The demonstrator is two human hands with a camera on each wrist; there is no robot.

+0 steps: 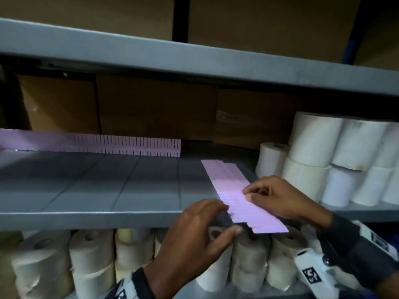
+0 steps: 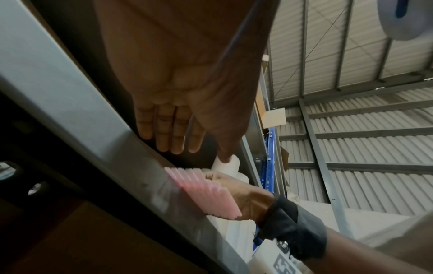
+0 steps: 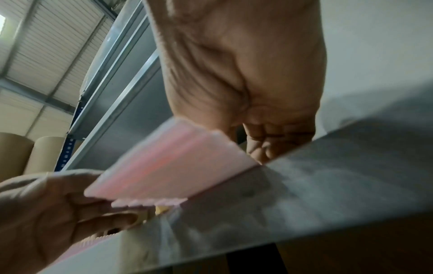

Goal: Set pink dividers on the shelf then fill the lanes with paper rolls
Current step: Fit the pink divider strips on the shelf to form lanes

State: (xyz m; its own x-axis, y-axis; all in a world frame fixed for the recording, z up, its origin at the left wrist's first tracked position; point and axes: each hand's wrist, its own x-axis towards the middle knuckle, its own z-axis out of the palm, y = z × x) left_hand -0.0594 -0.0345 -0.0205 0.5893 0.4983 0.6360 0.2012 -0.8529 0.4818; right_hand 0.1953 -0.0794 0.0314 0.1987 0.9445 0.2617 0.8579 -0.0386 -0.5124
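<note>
Plainly, from the head view, a stack of pink dividers (image 1: 239, 197) lies flat on the grey shelf (image 1: 86, 216), running from mid-depth out past the front edge, so its near end overhangs. The right hand (image 1: 278, 197) pinches the stack's right side with curled fingers; the left hand (image 1: 200, 229) has fingertips on the left side and thumb under the overhang. One long slotted divider (image 1: 121, 145) stands along the back edge. To the left the shelf surface is bare up to that strip; to the right, paper rolls (image 1: 336, 160) are piled near the stack, so room lies leftward. The likely mishap is loose strips sliding off the front edge onto the rolls on the lower shelf (image 1: 90, 262) if one is pulled without the rest being held down.

From the left wrist, the left hand's fingers (image 2: 168, 133) look straight and together above the shelf lip, the fanned stack below them; whether they touch it there I cannot tell.

From the right wrist, the stack's end (image 3: 168, 163) juts over the lip, and the right hand's fingers (image 3: 276, 140) curl down behind it.
</note>
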